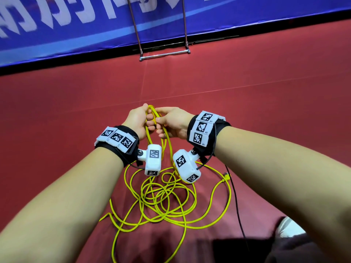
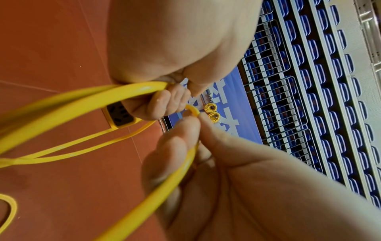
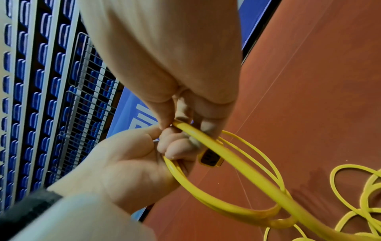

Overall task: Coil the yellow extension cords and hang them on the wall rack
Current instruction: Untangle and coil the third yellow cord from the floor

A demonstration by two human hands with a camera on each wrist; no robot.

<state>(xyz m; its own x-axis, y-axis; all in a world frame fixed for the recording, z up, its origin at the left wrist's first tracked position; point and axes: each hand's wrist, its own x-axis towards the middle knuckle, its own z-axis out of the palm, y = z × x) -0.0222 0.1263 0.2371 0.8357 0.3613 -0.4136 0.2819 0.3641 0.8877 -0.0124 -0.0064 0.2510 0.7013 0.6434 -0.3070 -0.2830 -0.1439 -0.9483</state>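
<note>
— Item one: what do we hold?
— Yellow cord (image 1: 152,118): our left hand (image 1: 137,120) curls round its loops, our right hand (image 1: 173,123) pinches a strand beside it.
— The rest?
— Tangled on the red floor (image 1: 247,114) below both hands; metal rack (image 1: 165,55) well beyond.

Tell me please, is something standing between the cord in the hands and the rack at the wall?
Nothing visible does. Both the left hand and the right hand grip the yellow cord, and only bare red floor lies before the metal rack.
</note>
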